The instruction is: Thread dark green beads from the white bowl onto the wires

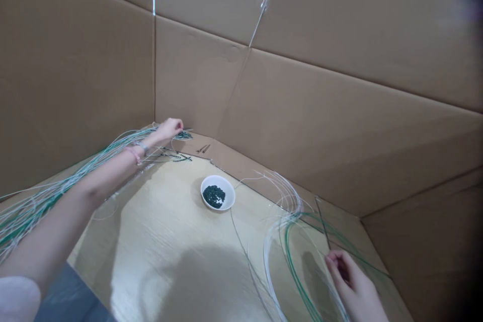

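White bowl [229, 185] of green bits [214, 196] at centre. Left hand [171, 129], eleven o'clock, by the strand bundle [113, 149]; right hand [350, 282], four o'clock, near green strands [292, 261]. Fingers curled; closure and hold cannot be told.

bowl [229, 190] kinda mid-table [162, 231], bits [214, 196] piled in it, strand bundle [94, 167] running along the left wall [75, 80], left hand [170, 128] up by its far end, looped strands [294, 217] over on the right, right hand [354, 287] down front beside 'em, back wall [317, 95] behind everything
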The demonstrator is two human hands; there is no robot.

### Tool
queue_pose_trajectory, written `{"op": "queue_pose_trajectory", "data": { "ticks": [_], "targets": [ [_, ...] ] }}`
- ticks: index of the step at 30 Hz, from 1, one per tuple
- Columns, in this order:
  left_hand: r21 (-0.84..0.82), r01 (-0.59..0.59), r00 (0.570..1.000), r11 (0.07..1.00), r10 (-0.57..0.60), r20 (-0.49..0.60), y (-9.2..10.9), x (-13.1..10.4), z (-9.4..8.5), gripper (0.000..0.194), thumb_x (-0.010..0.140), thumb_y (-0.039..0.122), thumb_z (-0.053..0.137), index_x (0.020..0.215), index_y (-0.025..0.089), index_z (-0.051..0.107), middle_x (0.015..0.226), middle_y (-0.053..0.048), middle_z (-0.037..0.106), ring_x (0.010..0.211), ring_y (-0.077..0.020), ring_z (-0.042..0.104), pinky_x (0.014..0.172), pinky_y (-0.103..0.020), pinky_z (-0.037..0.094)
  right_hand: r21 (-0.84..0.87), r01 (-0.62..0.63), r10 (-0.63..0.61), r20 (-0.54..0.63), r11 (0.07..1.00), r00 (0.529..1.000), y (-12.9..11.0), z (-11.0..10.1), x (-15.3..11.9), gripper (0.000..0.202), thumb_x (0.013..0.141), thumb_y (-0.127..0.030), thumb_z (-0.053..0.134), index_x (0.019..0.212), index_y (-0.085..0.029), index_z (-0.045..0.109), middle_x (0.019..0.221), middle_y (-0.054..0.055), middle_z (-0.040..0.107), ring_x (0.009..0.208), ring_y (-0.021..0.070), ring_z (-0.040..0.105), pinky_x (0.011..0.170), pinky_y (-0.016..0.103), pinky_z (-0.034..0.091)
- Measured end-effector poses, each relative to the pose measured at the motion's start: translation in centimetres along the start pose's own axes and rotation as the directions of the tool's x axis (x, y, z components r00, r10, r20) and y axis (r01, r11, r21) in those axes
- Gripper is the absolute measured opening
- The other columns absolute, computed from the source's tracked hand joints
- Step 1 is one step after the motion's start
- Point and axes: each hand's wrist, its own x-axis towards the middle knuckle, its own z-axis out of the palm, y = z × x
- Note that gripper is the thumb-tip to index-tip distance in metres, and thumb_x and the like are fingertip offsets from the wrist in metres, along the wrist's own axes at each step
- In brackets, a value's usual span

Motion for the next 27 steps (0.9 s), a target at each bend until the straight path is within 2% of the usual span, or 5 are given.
{"op": "queue_pose_trajectory", "data": {
  "ticks": [5, 9, 19, 24, 27],
  "targets": [
    [-0.004, 0.132, 0.971, 0.991, -0.13, -0.202, -4.8, 0.7, -7.8, 0.03, 0.091, 0.034, 0.051, 0.11, 0.012, 0.057, 0.104, -0.008, 0.061, 0.094, -0.0195, 0.06, 0.083, -0.04, 0.051, -0.009, -0.006, 0.006, -0.012, 1.0, 1.0, 0.8, 0.0, 0.1, 0.034, 0.071, -0.056, 0.04, 0.071, -0.023, 0.048, 0.057, 0.001, 0.056, 0.051, 0.0155, 0.055, 0.051, 0.024, 0.045],
    [0.026, 0.148, 0.972, 0.989, -0.14, -0.19, -6.3, 1.0, -9.9, 0.027, 0.09, 0.034, 0.054, 0.105, 0.013, 0.059, 0.101, -0.007, 0.062, 0.093, -0.0192, 0.06, 0.084, -0.041, 0.05, 0.009, -0.01, 0.01, -0.006, 1.0, 1.0, 0.3, 0.1, 0.2, 0.034, 0.071, -0.056, 0.041, 0.07, -0.023, 0.049, 0.056, 0.001, 0.057, 0.051, 0.0156, 0.056, 0.05, 0.024, 0.045],
    [0.128, 0.148, 0.989, 0.981, -0.145, -0.034, -3.8, 2.3, -1.0, 0.028, 0.089, 0.033, 0.055, 0.11, 0.014, 0.058, 0.108, -0.008, 0.06, 0.095, -0.0192, 0.06, 0.082, -0.039, 0.052, 0.039, -0.023, 0.022, 0.022, 0.999, 1.0, -0.3, 0.2, 0.3, 0.032, 0.069, -0.055, 0.045, 0.067, -0.023, 0.05, 0.058, 0.002, 0.06, 0.053, 0.0172, 0.059, 0.053, 0.025, 0.047],
    [0.132, 0.048, 0.999, 0.99, -0.05, 0.01, -2.4, 1.5, 0.6, 0.033, 0.09, 0.035, 0.053, 0.116, 0.014, 0.054, 0.119, -0.011, 0.056, 0.104, -0.0224, 0.057, 0.089, -0.044, 0.049, 0.016, -0.077, 0.077, 0.022, 0.997, 0.997, -0.3, 0.0, 0.0, 0.035, 0.067, -0.058, 0.045, 0.069, -0.023, 0.051, 0.06, 0.003, 0.061, 0.054, 0.0174, 0.06, 0.053, 0.026, 0.048],
    [0.096, -0.116, 0.98, 0.989, 0.098, 0.175, -1.5, -0.3, 1.3, 0.033, 0.089, 0.038, 0.054, 0.111, 0.013, 0.058, 0.111, -0.009, 0.06, 0.097, -0.0199, 0.06, 0.085, -0.041, 0.051, 0.011, -0.064, 0.063, 0.013, 0.998, 0.998, -0.7, 0.1, 0.0, 0.033, 0.069, -0.055, 0.045, 0.068, -0.023, 0.051, 0.058, 0.002, 0.061, 0.052, 0.0164, 0.059, 0.051, 0.024, 0.046]
  ]
}}
